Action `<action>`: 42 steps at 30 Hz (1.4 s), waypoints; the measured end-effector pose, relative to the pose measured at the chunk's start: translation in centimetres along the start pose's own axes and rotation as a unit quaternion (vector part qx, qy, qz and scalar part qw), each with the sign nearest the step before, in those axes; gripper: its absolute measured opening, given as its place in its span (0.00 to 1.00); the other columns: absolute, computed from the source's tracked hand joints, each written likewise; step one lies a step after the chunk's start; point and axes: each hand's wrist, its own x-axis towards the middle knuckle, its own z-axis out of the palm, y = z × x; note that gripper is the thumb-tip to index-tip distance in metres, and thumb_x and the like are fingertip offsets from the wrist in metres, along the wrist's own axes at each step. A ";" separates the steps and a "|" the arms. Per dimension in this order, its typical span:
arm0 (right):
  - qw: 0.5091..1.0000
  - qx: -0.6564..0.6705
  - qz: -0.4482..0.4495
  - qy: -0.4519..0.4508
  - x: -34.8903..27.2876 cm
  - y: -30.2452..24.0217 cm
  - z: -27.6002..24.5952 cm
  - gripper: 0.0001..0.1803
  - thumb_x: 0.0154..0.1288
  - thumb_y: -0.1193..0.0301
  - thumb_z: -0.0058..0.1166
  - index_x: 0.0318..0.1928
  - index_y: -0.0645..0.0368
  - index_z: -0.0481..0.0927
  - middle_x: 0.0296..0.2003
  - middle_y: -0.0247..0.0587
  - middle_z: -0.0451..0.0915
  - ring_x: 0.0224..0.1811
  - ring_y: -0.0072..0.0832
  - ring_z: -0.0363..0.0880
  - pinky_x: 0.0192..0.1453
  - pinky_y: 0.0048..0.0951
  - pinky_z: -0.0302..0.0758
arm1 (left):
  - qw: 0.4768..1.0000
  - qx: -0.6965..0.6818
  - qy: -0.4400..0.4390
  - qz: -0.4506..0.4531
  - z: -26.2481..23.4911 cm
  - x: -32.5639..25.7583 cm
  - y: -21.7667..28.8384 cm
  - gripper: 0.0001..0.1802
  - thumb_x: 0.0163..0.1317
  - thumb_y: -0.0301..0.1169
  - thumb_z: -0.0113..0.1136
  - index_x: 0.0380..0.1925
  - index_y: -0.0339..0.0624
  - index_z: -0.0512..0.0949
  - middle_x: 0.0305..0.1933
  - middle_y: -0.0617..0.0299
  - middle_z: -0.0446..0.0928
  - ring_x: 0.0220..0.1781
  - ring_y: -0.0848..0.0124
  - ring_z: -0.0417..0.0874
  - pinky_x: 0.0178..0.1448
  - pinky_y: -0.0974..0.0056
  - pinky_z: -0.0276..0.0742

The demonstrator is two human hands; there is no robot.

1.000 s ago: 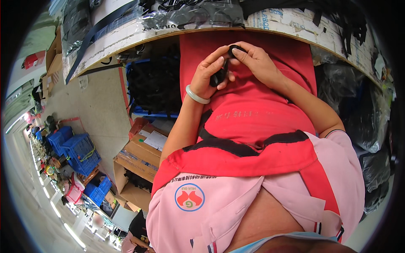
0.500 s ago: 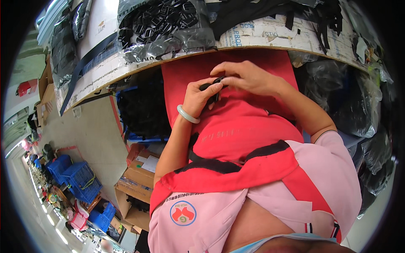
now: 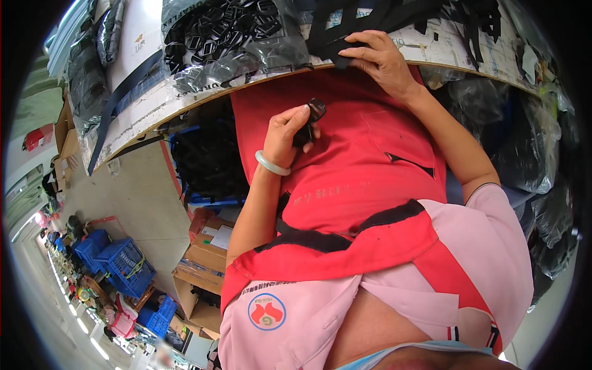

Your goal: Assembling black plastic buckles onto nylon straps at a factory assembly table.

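Note:
In front of the red apron, my left hand [image 3: 288, 132] is closed around a small black plastic buckle [image 3: 316, 110]. The buckle's end sticks up past my thumb; what else lies inside the fist is hidden. My right hand [image 3: 385, 66] is stretched out to the near edge of the worktable. Its fingers are bent over the end of a black webbing strap [image 3: 343, 60], and the thumb is mostly out of sight. More black straps [image 3: 475, 28] lie in a loose heap behind and to the right of it.
A clear plastic bag of black buckles [image 3: 231, 31] sits on the worktable [image 3: 431, 58], left of the straps. A blue crate [image 3: 203, 160] with black material stands under the table. Cardboard boxes [image 3: 206, 262] are at my left, and plastic-wrapped bundles [image 3: 512, 135] at my right.
My right hand has left the buckle and moved up and away to the straps on the table. My left hand keeps the buckle and has shifted slightly.

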 end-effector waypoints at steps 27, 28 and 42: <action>0.520 0.712 0.462 -0.091 1.1 -11.6 -0.2 0.09 0.70 0.66 0.52 0.37 0.60 0.75 0.23 0.30 0.73 0.20 0.13 0.69 0.21 0.16 0.68 | 0.908 0.166 0.169 0.346 2.7 0.7 -0.9 0.10 0.61 0.19 0.61 0.43 0.34 0.81 0.29 0.67 0.75 0.26 0.81 0.72 0.27 0.76 0.66; 0.528 0.710 0.459 -0.078 1.1 -11.8 0.1 0.09 0.70 0.67 0.52 0.38 0.60 0.75 0.23 0.30 0.73 0.20 0.13 0.68 0.22 0.16 0.68 | 0.908 0.166 0.170 0.346 2.7 0.8 -0.9 0.10 0.61 0.19 0.61 0.43 0.34 0.81 0.29 0.67 0.75 0.26 0.81 0.72 0.27 0.76 0.66; 0.386 0.791 0.474 -0.035 0.4 -10.7 1.6 0.08 0.70 0.69 0.53 0.41 0.61 0.74 0.25 0.31 0.73 0.21 0.14 0.67 0.24 0.16 0.68 | 0.849 0.250 0.202 0.419 1.8 1.7 -1.5 0.12 0.60 0.19 0.62 0.44 0.35 0.82 0.28 0.64 0.76 0.26 0.80 0.73 0.29 0.75 0.68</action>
